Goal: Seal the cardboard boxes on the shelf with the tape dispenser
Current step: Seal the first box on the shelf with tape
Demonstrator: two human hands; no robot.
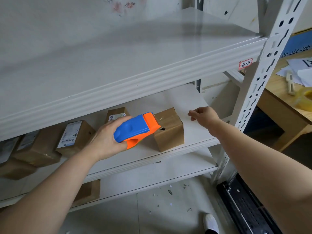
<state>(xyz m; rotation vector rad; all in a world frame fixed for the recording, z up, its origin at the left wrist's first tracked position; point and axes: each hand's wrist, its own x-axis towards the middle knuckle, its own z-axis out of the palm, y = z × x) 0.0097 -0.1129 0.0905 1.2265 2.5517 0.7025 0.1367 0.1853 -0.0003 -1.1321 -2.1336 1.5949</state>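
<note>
Left hand (104,139) gripped the tape dispenser (135,129), fingers wrapped under the blue body and thumb along its far side. The dispenser's orange nose pointed away from the left wrist and touched the near top corner of the cardboard box (168,132). This box sat on the middle shelf (194,132) between the two hands, just beyond the left hand and just below-left of the right hand. Shiny clear tape showed on the box top, and a dark ragged spot on its front face next to the orange nose.

Right hand (202,115) hovered above the bare shelf board to the right of the box, not touching it. Fingers were loosely bent, thumb close to the index finger, nothing seen held. Whether a clear tape end sat between them could not be told.

More boxes sat left of the left hand: a labelled box (76,135) right beside the wrist, a rear box (116,114) behind the knuckles and partly hidden by them, and blurred boxes (37,149) further left. A lower box (89,191) stood on the shelf under the left forearm.

The top shelf (118,65) was above both hands, with a red-edged tag (245,63) on its front lip above the right hand. A slotted upright (263,78) stood right of the right hand. Beyond it was a wooden table (283,112) with a clear tape roll (303,98) and papers (300,70). A white shoe (211,222) was on the floor below the right forearm.
</note>
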